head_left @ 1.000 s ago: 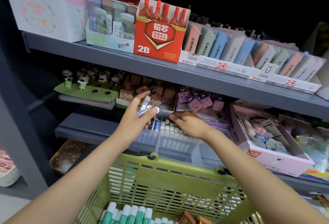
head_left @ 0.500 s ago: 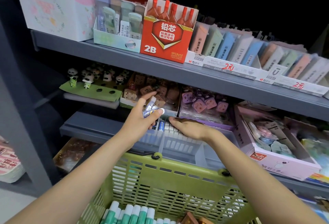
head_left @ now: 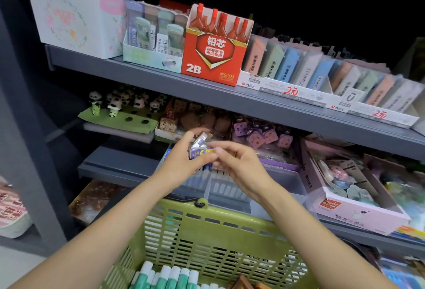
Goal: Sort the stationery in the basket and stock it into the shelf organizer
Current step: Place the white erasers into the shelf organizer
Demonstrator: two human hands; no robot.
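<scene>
- Blue-and-silver small box point(head_left: 202, 152) is now gripped between both of my hands; half a second ago only my left hand held it, and my right hand lay flat on the items in the clear organizer.
- My right hand point(head_left: 239, 164) has lifted off the organizer and come across to meet the left; its thumb and forefinger pinch the right end of the box.
- My left hand point(head_left: 184, 162) holds the box from the left side and below, fingers curled round it, forefinger raised above the open flap.
- The box's top flap point(head_left: 202, 138) stands open, tilted up and away from me; earlier it sat at about the same tilt.
- The box is held above the left part of the clear organizer point(head_left: 230, 187), not touching it, in front of the brown and purple figurines on the middle shelf.
- The organizer sits on the edge of the grey shelf point(head_left: 119, 169), just behind the far rim of the green basket point(head_left: 207, 226). White slim items stand in rows inside it; a blue one shows just under my left hand.
- In the basket, near the bottom edge of the view, a row of green-and-white tubes point(head_left: 170, 277) lies close together, with a brown item point(head_left: 241, 284) beside them to the right.
- View has shifted slightly since the earlier frame: the red 2B box point(head_left: 213, 58) on the upper shelf sits a little further right.
</scene>
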